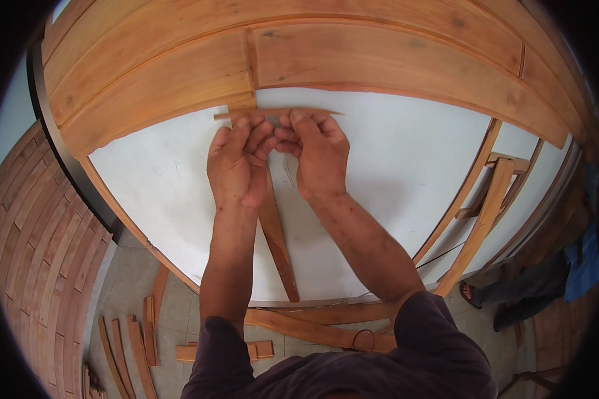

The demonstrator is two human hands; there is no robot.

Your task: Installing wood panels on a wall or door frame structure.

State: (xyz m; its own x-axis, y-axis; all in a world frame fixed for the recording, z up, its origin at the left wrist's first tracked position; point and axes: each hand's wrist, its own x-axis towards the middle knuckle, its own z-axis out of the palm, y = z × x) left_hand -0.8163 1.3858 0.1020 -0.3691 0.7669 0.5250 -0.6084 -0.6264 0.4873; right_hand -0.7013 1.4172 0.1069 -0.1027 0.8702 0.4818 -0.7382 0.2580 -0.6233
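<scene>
A thin wooden strip (271, 112) lies level across the wall, just under the lowest row of fitted wood planks (379, 60). My left hand (236, 159) pinches it toward its left end, thumb and fingers closed. Close beside it, my right hand (323, 156) has its thumb and fingers closed on the strip further right, which tapers to a point past the fingers. Behind both hands is a white wall panel (373, 206) with faint pencil marks. A vertical wooden batten (276, 233) runs down the panel below my hands, partly hidden by my left hand.
At the right, a wooden frame with a slanted board (482, 223) stands against the panel. A person (532, 292) in sandals stands beyond it. Loose wood pieces (140, 356) and long boards (313, 322) lie low down on the tiled floor. Wood cladding (36, 266) covers the left wall.
</scene>
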